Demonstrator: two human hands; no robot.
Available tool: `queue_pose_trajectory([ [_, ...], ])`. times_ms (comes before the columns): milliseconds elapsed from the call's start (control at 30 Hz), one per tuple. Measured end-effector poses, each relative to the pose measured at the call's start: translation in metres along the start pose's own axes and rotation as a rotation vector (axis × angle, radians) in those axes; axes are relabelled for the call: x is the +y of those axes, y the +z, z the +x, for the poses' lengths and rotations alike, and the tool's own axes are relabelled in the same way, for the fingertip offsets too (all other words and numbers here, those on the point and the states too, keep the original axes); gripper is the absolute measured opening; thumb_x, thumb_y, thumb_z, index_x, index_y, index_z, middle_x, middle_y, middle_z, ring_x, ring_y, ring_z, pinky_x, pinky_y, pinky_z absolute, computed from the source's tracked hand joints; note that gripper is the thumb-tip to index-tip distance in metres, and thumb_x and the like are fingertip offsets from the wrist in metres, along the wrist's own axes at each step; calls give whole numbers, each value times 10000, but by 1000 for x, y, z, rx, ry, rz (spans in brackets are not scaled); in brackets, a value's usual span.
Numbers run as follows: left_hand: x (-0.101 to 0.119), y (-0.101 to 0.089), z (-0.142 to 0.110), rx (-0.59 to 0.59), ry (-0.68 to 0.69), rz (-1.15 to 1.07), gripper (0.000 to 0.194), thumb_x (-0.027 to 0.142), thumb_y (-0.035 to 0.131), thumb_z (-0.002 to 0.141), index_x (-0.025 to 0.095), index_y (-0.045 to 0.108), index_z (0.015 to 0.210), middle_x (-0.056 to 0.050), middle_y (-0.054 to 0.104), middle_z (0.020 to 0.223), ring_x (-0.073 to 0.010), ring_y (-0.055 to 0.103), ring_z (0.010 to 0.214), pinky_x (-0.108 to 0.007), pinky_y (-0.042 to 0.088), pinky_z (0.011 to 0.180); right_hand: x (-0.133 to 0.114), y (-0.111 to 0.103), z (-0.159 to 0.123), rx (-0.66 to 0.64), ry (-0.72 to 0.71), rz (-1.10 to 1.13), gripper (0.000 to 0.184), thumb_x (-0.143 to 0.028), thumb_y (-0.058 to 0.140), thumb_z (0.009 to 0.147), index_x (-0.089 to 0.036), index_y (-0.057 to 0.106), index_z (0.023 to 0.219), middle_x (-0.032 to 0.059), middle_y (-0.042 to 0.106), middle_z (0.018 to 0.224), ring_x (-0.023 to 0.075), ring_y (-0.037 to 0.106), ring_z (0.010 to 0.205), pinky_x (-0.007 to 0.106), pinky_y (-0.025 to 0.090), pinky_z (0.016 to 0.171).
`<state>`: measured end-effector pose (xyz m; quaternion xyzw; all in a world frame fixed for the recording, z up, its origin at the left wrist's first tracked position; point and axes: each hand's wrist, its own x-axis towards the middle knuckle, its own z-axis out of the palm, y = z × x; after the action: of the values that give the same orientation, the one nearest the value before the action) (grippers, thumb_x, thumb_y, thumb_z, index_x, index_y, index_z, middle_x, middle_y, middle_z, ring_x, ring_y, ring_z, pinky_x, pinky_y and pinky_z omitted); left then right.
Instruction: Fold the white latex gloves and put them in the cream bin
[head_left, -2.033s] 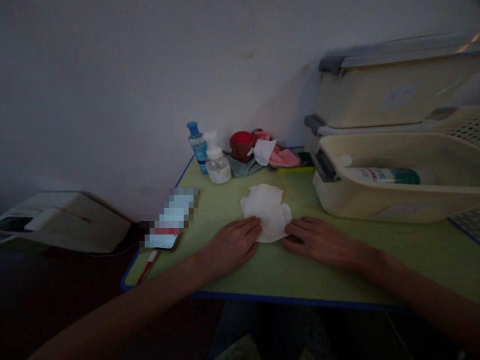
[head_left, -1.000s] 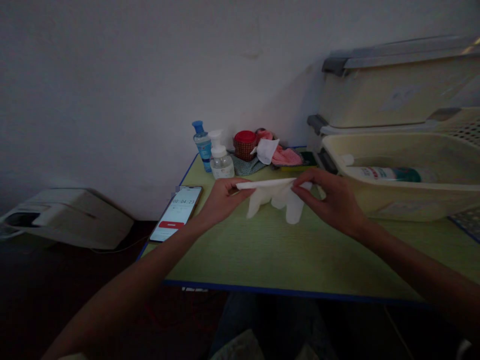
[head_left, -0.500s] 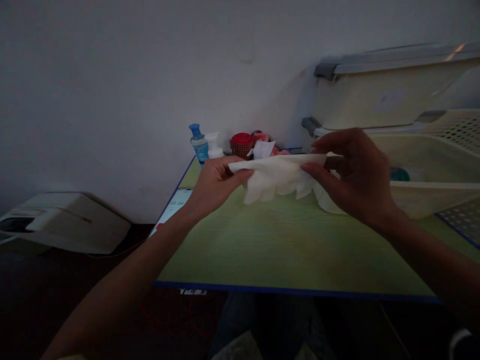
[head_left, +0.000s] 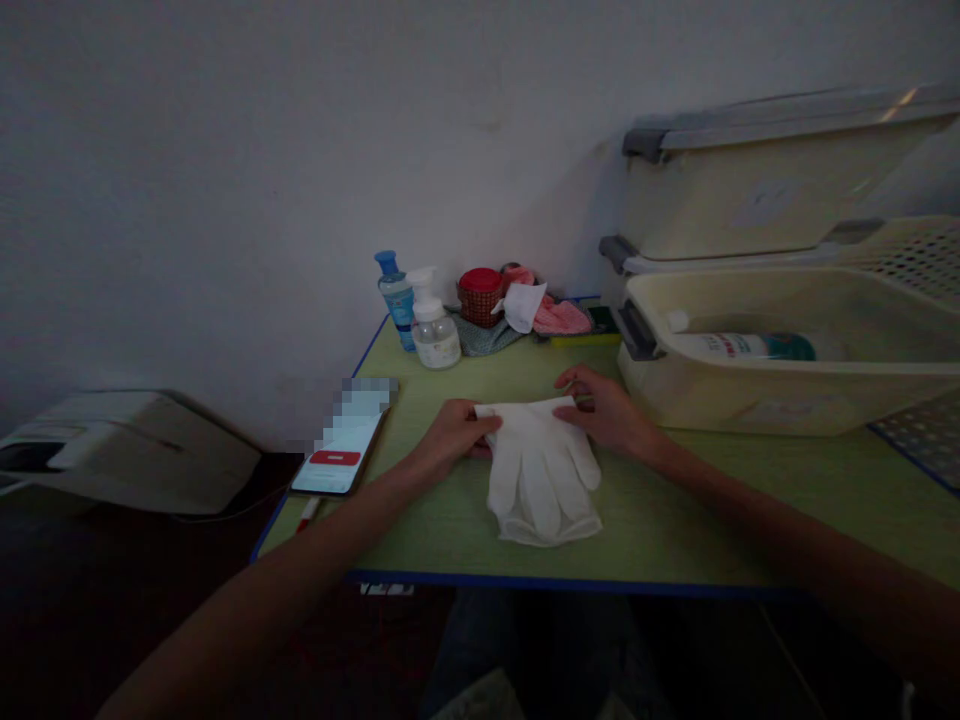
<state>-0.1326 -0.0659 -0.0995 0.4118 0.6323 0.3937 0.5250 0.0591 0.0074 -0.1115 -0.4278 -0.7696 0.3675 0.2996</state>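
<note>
White disposable gloves (head_left: 541, 470) lie flat on the green table (head_left: 675, 520), fingers toward me over a second cuff that shows beneath; I cannot tell exactly how many are stacked. My left hand (head_left: 459, 432) pinches the upper left corner, thumb on top. At the upper right corner, my right hand (head_left: 600, 405) has its thumb and fingers closed on the edge. Both hands rest low, close to the tabletop.
Left of my hands lies a phone (head_left: 341, 445), with a red-and-white pen (head_left: 309, 513) below it. Behind stand a blue bottle (head_left: 397, 305), a pump bottle (head_left: 436, 335) and a red-lidded basket (head_left: 481, 295). A cream bin (head_left: 795, 395) holding a bottle (head_left: 750, 346) is at the right.
Both hands have come down and nearer, laying the gloves on the table. Before, they held them up in the air by the edge, with the fingers hanging.
</note>
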Motion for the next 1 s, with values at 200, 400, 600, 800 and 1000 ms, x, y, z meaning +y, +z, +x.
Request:
queue_pose_trajectory([
  [200,-8,-3,15,77,113,224,57,171,614,714,133,573,707,22,579,574,-95,527,466,-215,438,479,13,6,18,-24,-25,-30,226,-172,587,662,-194,473,855,-35,505,657,123,508,604,236,397,547],
  [400,-4,-15,6,385,557,685,321,209,617,707,167,526,1011,-25,559,930,-98,501,627,-248,416,611,17,7,18,-37,-65,-42,197,-207,547,708,-186,470,888,-21,520,693,123,509,629,240,393,567],
  [600,5,-17,-25,-11,320,519,250,301,538,774,185,444,974,49,573,614,-121,537,552,-227,371,533,19,8,17,-39,-96,-67,191,-203,526,726,-184,472,908,-31,495,670,113,477,597,235,374,552],
  [800,-10,-6,-26,-103,216,539,486,237,607,680,180,394,1113,91,523,551,-121,516,495,-219,332,478,15,5,15,-3,-162,-230,188,-164,522,742,-172,500,929,-3,531,713,128,497,616,256,393,585],
  [1000,-13,-7,-23,-92,180,484,510,246,591,696,184,371,1152,84,538,608,-89,500,431,-194,354,431,-17,-3,-11,-95,-614,-337,87,-181,483,841,-153,561,816,69,567,832,152,533,762,268,420,673],
])
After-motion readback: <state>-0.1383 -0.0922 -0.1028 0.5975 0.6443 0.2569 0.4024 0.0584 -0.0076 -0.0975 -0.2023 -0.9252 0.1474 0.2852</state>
